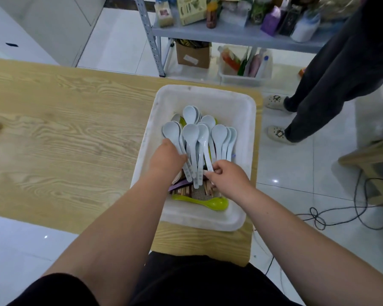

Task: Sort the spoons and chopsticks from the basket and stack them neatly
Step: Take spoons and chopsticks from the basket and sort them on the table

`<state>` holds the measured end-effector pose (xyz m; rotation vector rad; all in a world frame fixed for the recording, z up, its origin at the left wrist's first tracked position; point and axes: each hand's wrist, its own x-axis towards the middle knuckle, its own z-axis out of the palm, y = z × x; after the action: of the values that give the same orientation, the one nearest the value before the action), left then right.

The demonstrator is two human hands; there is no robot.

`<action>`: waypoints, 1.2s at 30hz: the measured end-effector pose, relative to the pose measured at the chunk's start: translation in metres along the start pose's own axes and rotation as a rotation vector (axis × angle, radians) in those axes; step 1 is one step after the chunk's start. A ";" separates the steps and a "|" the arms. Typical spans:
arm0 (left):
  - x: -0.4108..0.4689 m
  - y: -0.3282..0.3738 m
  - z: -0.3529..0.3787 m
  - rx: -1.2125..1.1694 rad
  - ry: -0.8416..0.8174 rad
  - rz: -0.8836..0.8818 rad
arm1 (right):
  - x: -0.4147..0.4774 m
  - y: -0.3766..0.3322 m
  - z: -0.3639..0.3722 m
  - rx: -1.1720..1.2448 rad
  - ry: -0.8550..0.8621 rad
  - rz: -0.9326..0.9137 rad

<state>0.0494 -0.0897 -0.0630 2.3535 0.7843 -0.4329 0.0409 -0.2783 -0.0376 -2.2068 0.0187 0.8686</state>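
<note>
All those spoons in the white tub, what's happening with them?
A person is sorting them. The left hand gathers a bunch of pale blue spoons by their handles, and the right hand pinches one more. Everything is still inside the tub on the table; chopsticks and a green spoon lie underneath.

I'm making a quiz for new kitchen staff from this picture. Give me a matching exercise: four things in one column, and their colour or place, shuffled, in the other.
Things:
1. soup spoons
2. ladle
3. chopsticks
4. basket

Descriptions:
A. lime green, at the near end of the basket
B. white, on the wooden table
C. pale blue, bowls pointing away from the person
D. wooden, partly hidden beneath the spoon handles

Pairs: 1-C, 2-A, 3-D, 4-B
</note>
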 end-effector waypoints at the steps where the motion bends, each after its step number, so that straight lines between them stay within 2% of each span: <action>1: 0.000 -0.001 0.001 -0.032 -0.002 -0.015 | -0.002 0.002 -0.001 0.020 0.001 0.002; 7: -0.021 -0.007 -0.013 -0.257 -0.020 -0.077 | -0.010 0.007 0.003 0.157 0.046 -0.044; 12: -0.058 -0.016 -0.024 -0.898 -0.233 -0.166 | -0.015 -0.003 0.024 0.297 -0.028 -0.147; 15: -0.068 -0.020 -0.030 -1.065 -0.284 -0.172 | -0.019 -0.014 0.043 0.288 -0.047 -0.196; 20: -0.059 -0.044 -0.043 -0.898 -0.176 -0.159 | -0.024 -0.034 0.061 0.133 -0.104 -0.243; 23: -0.051 -0.057 -0.056 -0.879 -0.200 -0.134 | -0.007 -0.030 0.061 0.042 0.091 -0.149; 25: -0.048 -0.063 -0.066 -0.879 -0.227 -0.119 | 0.007 -0.021 0.059 -0.133 0.198 -0.086; 28: -0.047 -0.070 -0.077 -0.854 -0.280 -0.075 | 0.022 -0.016 0.057 -0.311 0.269 -0.024; 32: -0.045 -0.082 -0.083 -0.820 -0.343 -0.038 | 0.037 -0.036 0.058 -0.399 0.335 0.024; 36: -0.044 -0.093 -0.088 -0.773 -0.400 -0.003 | 0.052 -0.054 0.067 -0.495 0.332 0.107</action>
<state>-0.0330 0.0079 -0.0172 1.4877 0.6128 -0.4741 0.0558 -0.1835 -0.0665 -2.8193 0.0905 0.5947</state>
